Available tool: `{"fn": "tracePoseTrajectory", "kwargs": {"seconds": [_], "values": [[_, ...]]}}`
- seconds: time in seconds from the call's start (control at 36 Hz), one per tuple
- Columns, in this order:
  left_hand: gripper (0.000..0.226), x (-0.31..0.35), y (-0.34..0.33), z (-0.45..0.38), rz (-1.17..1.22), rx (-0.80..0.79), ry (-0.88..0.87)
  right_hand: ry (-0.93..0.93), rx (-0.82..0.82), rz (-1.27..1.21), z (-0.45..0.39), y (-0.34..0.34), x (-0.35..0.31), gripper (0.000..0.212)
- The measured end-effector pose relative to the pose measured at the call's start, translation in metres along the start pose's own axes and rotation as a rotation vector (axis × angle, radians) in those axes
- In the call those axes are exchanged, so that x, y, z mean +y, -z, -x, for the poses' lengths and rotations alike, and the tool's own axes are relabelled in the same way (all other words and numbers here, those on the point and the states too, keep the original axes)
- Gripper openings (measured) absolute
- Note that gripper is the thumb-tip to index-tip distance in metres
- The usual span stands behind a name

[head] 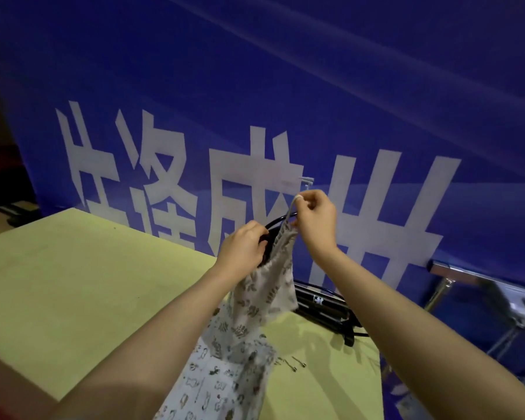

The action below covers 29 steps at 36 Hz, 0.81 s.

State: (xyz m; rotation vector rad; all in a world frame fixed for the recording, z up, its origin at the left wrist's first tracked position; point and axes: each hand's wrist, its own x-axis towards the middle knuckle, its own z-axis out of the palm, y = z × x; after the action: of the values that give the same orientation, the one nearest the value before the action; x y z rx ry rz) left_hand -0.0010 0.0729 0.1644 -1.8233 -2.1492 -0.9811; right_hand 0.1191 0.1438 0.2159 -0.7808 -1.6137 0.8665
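We held a thin patterned dress (255, 304) up above the yellow-green desk (73, 283), toward its far edge, using both hands. The grip of our left hand (243, 247) was clamped round the curved top of a black hanger (278, 219) together with the gathered upper edge of the dress, the fingers curled over both. Our right hand (315, 219) was a little higher and just beside the left. Its grip was pinched together on the pale strap (289, 212) of the dress, with thumb and forefinger holding the loop of the strap above the hanger's arc. The strap ran taut from that pinch down to the cloth.

Below the hands the dress hung loose between our forearms, and its lower part passed out of the bottom of the view. We could not tell whether it touched the desk.

Beyond the dress, to the right, a pile of black hangers (322, 304) lay on the desk. A few small metal clips (297, 363) lay just beside the hanging cloth. A blue banner (285, 86) with large white characters stood behind the desk. A shiny metal rail (446, 277) showed at the right, past the desk's edge.
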Motion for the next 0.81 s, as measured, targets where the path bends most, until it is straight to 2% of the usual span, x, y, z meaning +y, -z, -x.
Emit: {"fn": "tracePoseTrajectory", "kwargs": {"seconds": [0.17, 0.25, 0.31, 0.39, 0.44, 0.5, 0.67, 0.81], "values": [[0.023, 0.002, 0.009, 0.0, -0.212, -0.054, 0.077, -0.023, -0.045, 0.008, -0.006, -0.011, -0.011, 0.02], [0.027, 0.009, 0.016, -0.004, -0.206, -0.031, 0.046, -0.041, -0.061, 0.011, -0.006, -0.014, -0.012, 0.023], [0.026, 0.014, 0.019, -0.006, -0.012, -0.097, 0.042, -0.024, -0.09, 0.024, -0.006, -0.014, -0.014, 0.025], [0.027, 0.021, 0.018, -0.008, 0.399, -0.252, 0.135, 0.037, -0.116, 0.077, -0.005, -0.015, -0.021, 0.026], [0.019, 0.023, 0.015, -0.01, 0.465, -0.227, 0.208, 0.078, -0.117, 0.097, -0.004, -0.014, -0.025, 0.025], [0.011, 0.027, 0.014, -0.01, 0.438, -0.196, 0.252, 0.104, -0.12, 0.097, -0.004, -0.01, -0.027, 0.022], [0.034, 0.033, 0.001, -0.001, 0.157, -0.182, 0.207, 0.126, -0.017, 0.011, -0.003, 0.003, -0.024, 0.022], [0.034, 0.042, -0.006, 0.003, 0.072, -0.132, 0.165, 0.156, 0.061, -0.019, -0.001, 0.016, -0.03, 0.018]]}}
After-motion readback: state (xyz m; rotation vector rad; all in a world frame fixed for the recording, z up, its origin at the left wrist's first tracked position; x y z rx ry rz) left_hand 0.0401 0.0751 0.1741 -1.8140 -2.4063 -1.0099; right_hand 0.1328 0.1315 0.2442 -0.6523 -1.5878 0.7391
